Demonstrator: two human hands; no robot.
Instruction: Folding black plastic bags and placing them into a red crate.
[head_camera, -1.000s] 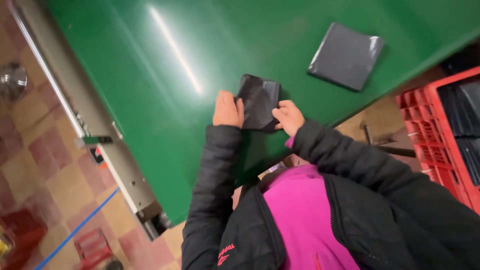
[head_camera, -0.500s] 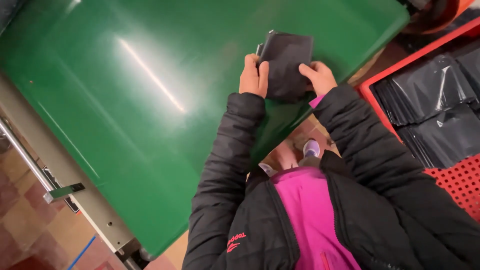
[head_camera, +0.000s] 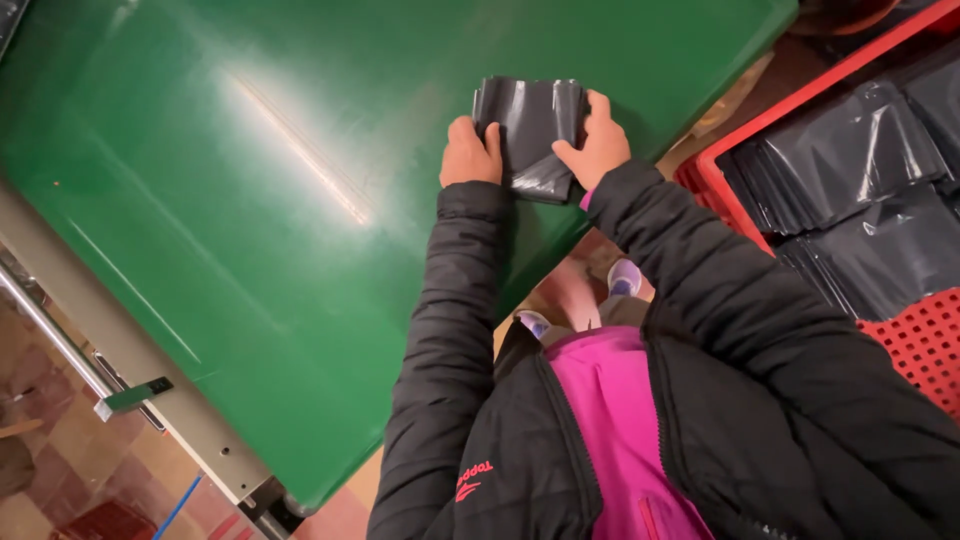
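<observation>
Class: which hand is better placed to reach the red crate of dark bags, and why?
Probably the right hand: it holds the folded black bag on the side toward the red crate; the left hand is farther off.

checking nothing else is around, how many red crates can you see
1. The red crate sits at the right edge beside the green table, holding black bags. Only part shows; more could lie out of frame.

A glossy black folded plastic bag (head_camera: 530, 135) lies flat on the green table (head_camera: 250, 200).
</observation>
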